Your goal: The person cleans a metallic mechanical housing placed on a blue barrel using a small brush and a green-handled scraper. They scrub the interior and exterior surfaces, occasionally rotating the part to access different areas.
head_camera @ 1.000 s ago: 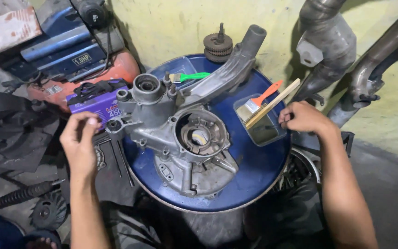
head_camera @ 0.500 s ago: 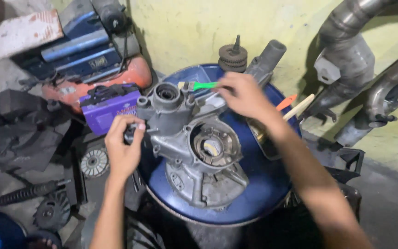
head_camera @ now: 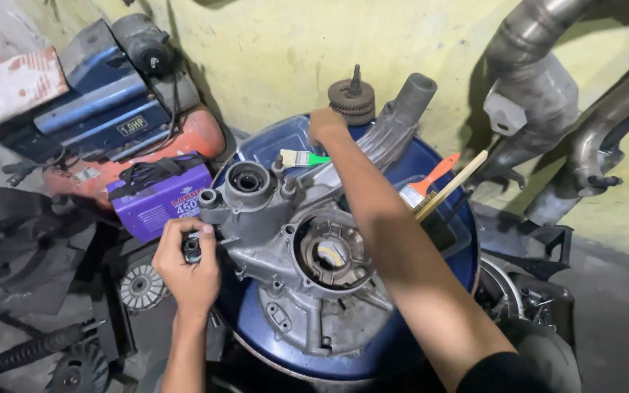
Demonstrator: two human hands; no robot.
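- Left hand [head_camera: 187, 266], lower left of centre: closed in a grip round a small dark round part [head_camera: 193, 249], held against the left edge of the engine casing [head_camera: 307, 255].
- Engine casing: lies flat on the blue drum lid [head_camera: 467, 255] serving as worktop, centre frame; its round central opening is exposed.
- Green-handled brush [head_camera: 301, 158]: lies idle above the casing.
- Right hand [head_camera: 327, 125], upper centre: reaches toward the gear stack [head_camera: 352, 100]; whether it grips anything cannot be told.
- Judgement: work on the casing appears mid-way, the gears not yet fitted.
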